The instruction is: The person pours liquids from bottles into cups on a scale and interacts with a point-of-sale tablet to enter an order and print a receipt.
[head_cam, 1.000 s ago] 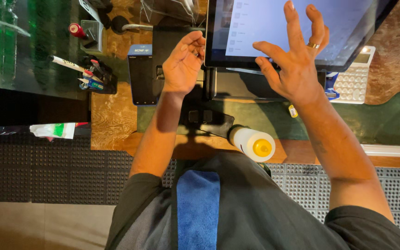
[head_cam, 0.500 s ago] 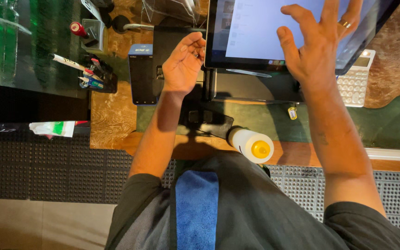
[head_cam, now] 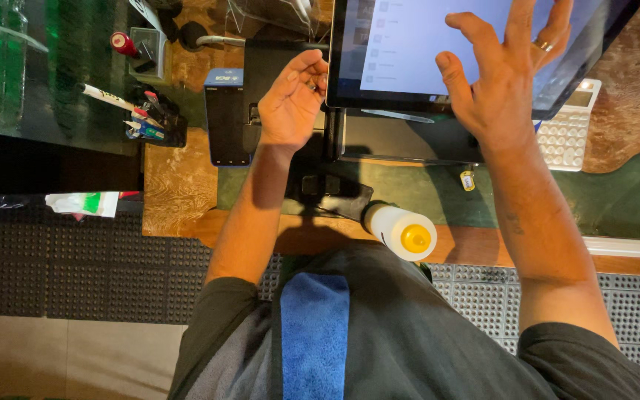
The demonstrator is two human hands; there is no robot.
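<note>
A tilted touchscreen monitor point(head_cam: 409, 52) with a pale lit display stands on a black stand at the counter's back. My right hand point(head_cam: 501, 81) hovers over its right half, fingers spread, a ring on one finger, holding nothing. My left hand point(head_cam: 290, 100) rests loosely curled, palm up, beside the screen's left edge, over a black box-shaped device point(head_cam: 227, 118); nothing is in it.
A white squeeze bottle with a yellow cap point(head_cam: 401, 231) lies at the counter's front edge. A white keypad calculator point(head_cam: 568, 133) sits right of the screen. Pens stand in a black holder point(head_cam: 153, 122) at left. A blue towel point(head_cam: 314, 333) hangs at my waist. Black rubber matting point(head_cam: 75, 259) covers the floor.
My right hand has moved up and to the right across the screen. My left hand has stayed in place.
</note>
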